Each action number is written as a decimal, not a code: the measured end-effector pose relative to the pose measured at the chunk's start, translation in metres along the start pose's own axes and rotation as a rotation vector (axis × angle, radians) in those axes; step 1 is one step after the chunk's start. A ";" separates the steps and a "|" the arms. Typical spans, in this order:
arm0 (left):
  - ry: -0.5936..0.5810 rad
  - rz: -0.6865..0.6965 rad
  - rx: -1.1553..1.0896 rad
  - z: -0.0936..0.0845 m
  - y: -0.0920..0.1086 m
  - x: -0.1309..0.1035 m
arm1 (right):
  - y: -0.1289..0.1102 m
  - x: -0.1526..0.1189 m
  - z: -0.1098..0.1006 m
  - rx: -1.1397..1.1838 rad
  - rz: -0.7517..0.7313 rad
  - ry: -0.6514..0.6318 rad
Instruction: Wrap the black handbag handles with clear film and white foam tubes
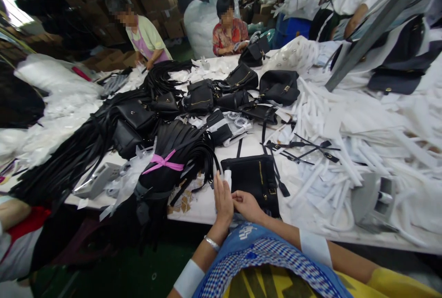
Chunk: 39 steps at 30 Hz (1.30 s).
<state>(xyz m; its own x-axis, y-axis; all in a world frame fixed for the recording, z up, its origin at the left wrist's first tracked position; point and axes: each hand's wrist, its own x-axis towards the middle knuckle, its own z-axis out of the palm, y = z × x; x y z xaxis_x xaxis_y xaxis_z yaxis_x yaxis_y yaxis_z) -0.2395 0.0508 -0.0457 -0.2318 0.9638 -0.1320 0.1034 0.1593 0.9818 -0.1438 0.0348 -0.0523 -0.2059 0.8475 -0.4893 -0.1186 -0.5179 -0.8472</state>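
A black bag (250, 176) with a gold zipper lies flat on the white table in front of me. Beside its left edge is my left hand (223, 199), its fingers stretched upward next to a small white wrapped piece (228, 177). My right hand (247, 205) is at the bag's lower left corner, its fingers pinched together close to my left palm; what they hold, if anything, is too small to make out. Black straps tied with a pink ribbon (165, 162) lie to the left of my hands.
Several black bags (202, 96) and long black straps (86, 127) cover the table's middle and left. White strips (311, 113) and a tape dispenser (375, 201) lie right. A grey metal pole (366, 40) slants at upper right. Other people work around the table.
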 end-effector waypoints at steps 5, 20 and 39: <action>-0.082 -0.023 -0.074 -0.006 -0.002 -0.001 | 0.012 0.004 0.006 -0.056 -0.005 0.068; -0.348 -0.500 -0.216 -0.034 0.000 -0.019 | 0.018 0.004 -0.013 0.015 0.005 -0.061; -0.060 -0.504 -0.050 -0.006 -0.064 -0.020 | 0.052 -0.183 -0.355 -0.351 -0.007 1.458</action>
<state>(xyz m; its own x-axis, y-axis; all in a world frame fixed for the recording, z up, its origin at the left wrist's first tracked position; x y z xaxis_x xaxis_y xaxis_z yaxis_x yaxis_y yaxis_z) -0.2476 0.0202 -0.1048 -0.1849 0.7803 -0.5974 -0.0539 0.5990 0.7990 0.2326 -0.1057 -0.0807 0.9414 0.3281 -0.0778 0.1606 -0.6391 -0.7522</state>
